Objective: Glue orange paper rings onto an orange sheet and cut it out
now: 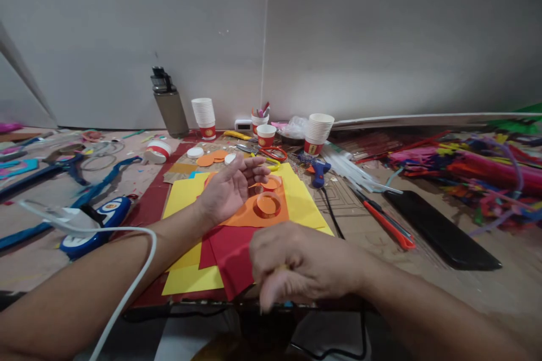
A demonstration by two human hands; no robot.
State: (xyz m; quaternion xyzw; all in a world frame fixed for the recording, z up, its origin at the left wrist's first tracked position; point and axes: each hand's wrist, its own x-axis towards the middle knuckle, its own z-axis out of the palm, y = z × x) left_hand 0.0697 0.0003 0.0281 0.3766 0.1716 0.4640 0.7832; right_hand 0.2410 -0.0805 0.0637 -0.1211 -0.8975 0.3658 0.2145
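My left hand (231,187) is open, palm up with its fingers apart, over an orange sheet (243,216). Beside its fingers, a cut paper-cup ring (267,205) rests on that sheet, with a similar ring just behind. Nearer the table's front edge, my right hand (288,265) is curled with its thumb pointing down; whatever its fingers may hold is hidden. Beneath the hands lie red paper (232,256) and yellow sheets (302,197). Orange paper discs (206,160) and white discs (195,153) sit behind my left hand.
Stacked cups (319,132) stand at the back, as does a bottle (171,107). A blue glue gun (319,172), red-handled scissors (387,223) and a black phone (440,228) lie rightward. A white cable (146,265) crosses my left forearm.
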